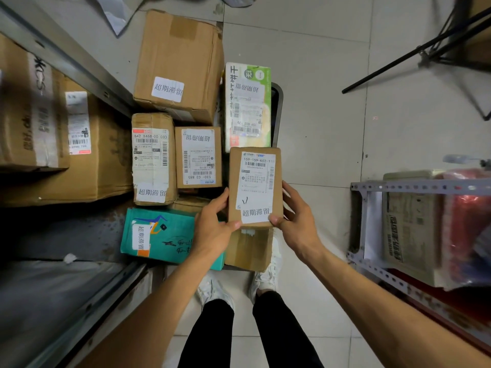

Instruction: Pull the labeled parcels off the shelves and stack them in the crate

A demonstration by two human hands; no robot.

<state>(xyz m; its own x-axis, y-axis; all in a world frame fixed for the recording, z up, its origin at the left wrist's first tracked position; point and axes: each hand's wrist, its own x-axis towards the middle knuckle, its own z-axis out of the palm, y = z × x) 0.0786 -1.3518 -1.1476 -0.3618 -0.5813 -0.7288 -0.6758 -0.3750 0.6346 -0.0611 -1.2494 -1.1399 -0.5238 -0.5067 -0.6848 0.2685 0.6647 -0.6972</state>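
Even, fairly bright indoor light, dark shadow under the left shelving, wide-angle bending at edges, right-shelf goods blurred, centre sharp.

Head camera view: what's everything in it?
Held parcel: one, brown with white labels, centre.
Brown parcels: at least four, brown, stacked left of it.
Green parcel: one, green and white, beyond the held parcel.
Teal parcel: one, teal, near left.
Crate: one, dark, rim beside green parcel.
Shelf boxes: two, brown, left shelf.
Metal shelf: one, grey, right side.
Shoes: two, white, bottom centre.
Hands: two, bare; left hand and right hand grip the held parcel.
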